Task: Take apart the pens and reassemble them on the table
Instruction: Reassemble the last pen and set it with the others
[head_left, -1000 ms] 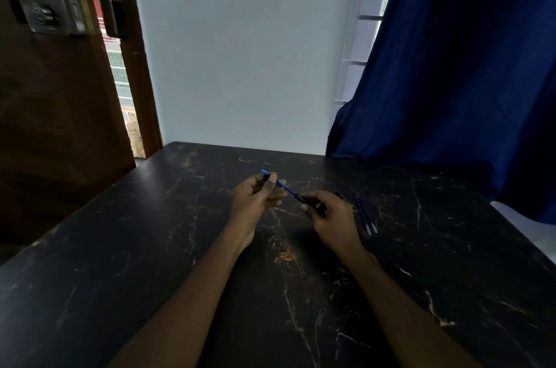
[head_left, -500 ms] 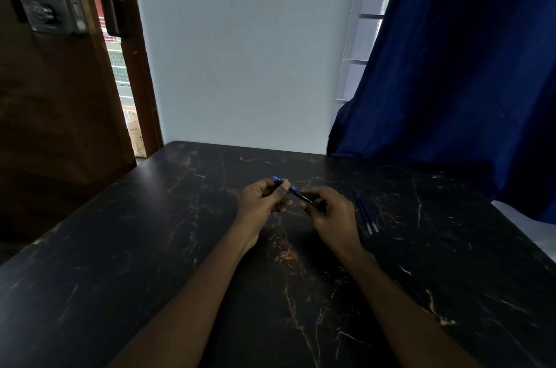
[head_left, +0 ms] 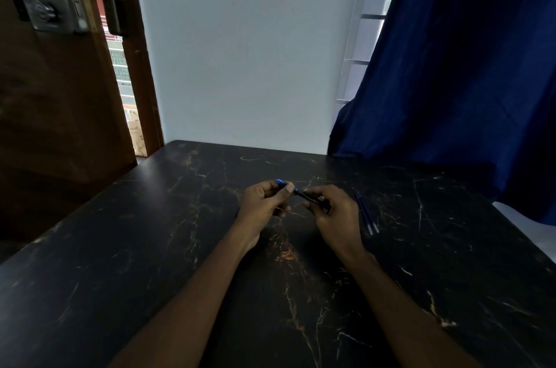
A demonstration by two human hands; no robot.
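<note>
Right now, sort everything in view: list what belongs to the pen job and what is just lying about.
Job: pen, gripped by left hand and right hand; two thin blue sticks, probably refills, lying on the table beside the right hand.
Just there: wooden door, its metal lock, blue curtain, white wall.

We see both hands above a black marble-pattern table, sharing one pen. The left hand pinches the pen's blue end between thumb and fingers; the blue tip pokes out past the knuckles. The right hand curls around the dark end. The pen slants down toward the right. Just right of the right hand, two thin blue refills lie side by side on the table, apart from the hand. Behind: white wall, blue curtain, wooden door.
</note>
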